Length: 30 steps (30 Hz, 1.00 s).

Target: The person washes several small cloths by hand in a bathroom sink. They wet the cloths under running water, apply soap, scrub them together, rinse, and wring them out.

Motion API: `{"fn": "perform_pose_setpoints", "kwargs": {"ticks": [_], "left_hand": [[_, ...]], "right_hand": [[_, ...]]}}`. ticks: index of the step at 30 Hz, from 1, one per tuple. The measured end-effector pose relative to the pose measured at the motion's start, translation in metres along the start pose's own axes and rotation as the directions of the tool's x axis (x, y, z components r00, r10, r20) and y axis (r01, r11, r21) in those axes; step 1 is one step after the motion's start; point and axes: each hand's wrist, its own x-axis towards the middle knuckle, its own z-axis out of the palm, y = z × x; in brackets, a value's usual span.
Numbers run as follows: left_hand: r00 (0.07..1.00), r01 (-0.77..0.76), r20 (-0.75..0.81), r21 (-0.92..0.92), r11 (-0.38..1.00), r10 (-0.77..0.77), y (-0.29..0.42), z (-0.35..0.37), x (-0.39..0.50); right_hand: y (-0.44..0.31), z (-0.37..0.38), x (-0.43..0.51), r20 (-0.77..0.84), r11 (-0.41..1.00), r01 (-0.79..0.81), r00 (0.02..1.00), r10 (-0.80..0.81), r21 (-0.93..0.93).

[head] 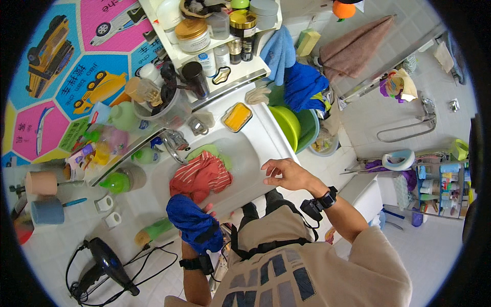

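A bunched blue cloth [193, 222] covers most of my left hand [208, 210], which holds it at the front of the washbasin [249, 153]. Only some fingertips show past its edge. My right hand [287, 174] hovers over the basin's right rim, its fingers bent and apart with nothing between them. In the basin lies a wet-looking heap of red striped cloth [203, 174]. A light green cloth [207, 150] lies partly beneath it, close to the metal faucet [176, 144].
An orange soap bar [238, 117] sits in a dish on the basin's back ledge. Beyond the right rim stand a lime-green basin [285, 124] and a heap of blue clothing [305, 86]. Pump bottles [119, 182] line the left side. A hair dryer [111, 264] hangs lower left, its cord looped.
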Motion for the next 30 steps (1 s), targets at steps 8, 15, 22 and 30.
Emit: {"fn": "perform_pose_setpoints", "kwargs": {"ticks": [8,15,22,30], "left_hand": [[0.991,0.092,0.105,-0.039,0.995,-0.088,-0.027,0.033,0.053],[0.983,0.155,-0.12,0.113,0.981,-0.141,-0.061,0.041,0.091],[0.915,0.243,-0.368,0.176,0.954,-0.165,-0.096,0.011,0.134],[0.853,0.294,-0.43,-0.073,0.953,-0.296,-0.123,0.057,0.195]], "right_hand": [[0.072,-0.084,0.0,-0.211,0.973,-0.222,0.956,0.203,-0.07],[0.117,-0.172,0.03,-0.645,0.941,-0.279,0.758,0.095,-0.19],[0.131,-0.184,0.084,-0.524,0.752,-0.242,0.837,-0.159,-0.614],[0.181,-0.216,0.107,-0.497,0.568,-0.285,0.828,-0.26,-0.772]]}}
